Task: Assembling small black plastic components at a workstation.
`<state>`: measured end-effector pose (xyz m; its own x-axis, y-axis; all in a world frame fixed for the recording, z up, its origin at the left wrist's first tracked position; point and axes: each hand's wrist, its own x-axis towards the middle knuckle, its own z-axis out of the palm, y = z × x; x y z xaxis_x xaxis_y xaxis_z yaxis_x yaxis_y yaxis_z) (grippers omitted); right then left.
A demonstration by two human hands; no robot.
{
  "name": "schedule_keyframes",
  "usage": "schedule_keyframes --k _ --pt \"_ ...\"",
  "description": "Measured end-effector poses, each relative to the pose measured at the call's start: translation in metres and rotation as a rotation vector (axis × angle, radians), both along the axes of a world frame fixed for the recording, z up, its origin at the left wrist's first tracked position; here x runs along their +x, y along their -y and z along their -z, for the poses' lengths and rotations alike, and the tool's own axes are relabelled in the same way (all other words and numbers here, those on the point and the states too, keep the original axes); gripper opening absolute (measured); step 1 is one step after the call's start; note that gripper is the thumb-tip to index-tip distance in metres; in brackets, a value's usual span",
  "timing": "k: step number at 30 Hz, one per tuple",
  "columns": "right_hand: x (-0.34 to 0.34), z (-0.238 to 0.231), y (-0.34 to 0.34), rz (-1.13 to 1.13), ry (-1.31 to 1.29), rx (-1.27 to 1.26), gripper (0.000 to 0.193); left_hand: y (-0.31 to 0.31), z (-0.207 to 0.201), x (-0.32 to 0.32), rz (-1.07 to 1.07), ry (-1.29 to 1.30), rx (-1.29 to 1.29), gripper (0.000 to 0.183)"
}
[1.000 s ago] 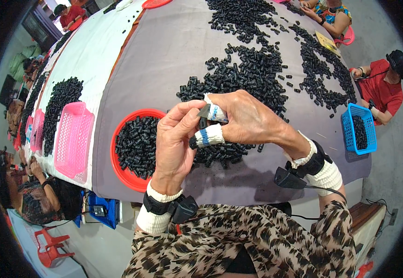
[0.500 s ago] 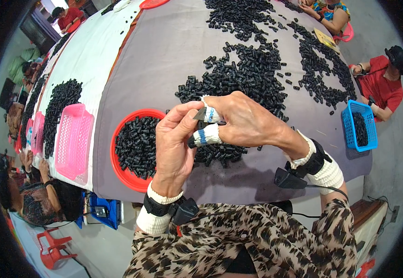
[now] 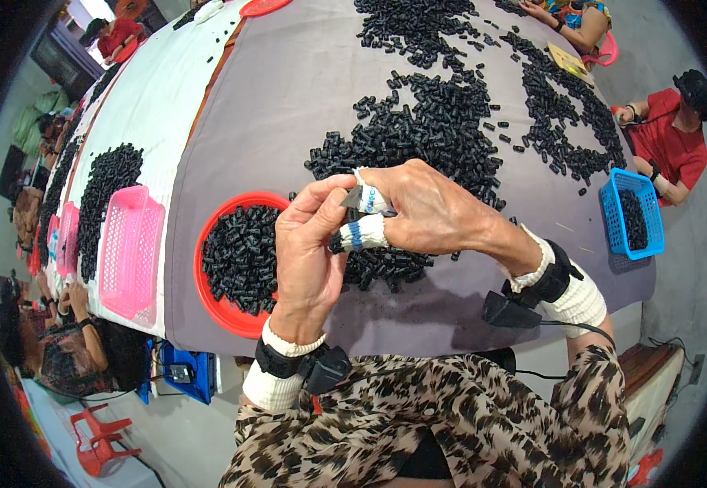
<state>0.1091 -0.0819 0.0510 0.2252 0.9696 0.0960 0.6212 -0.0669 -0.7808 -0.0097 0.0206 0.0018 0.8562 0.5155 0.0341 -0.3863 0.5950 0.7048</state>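
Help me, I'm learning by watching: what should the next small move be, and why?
I'd probably have the left hand shift its bare thumb slightly away from the grey blade: they lie very close together, while the right hand wears finger wraps.

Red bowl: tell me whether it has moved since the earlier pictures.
No, no visible shift in any direction: judged against the left edge of the grey cloth, the red bowl keeps about the same place.
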Motion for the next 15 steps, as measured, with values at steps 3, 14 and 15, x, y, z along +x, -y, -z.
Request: schedule_keyframes --k 3,14,15 --pt "0.003 0.012 0.000 0.015 0.140 0.053 0.022 0.001 -0.002 0.001 0.025 -0.043 -0.016 0.017" --pt "0.005 0.005 0.000 0.109 -0.074 0.034 0.035 -0.003 0.001 0.003 0.179 0.085 -0.219 0.020" --pt "0.004 0.003 0.000 0.099 -0.073 0.039 0.037 -0.003 0.001 0.003 0.192 0.097 -0.214 0.019"
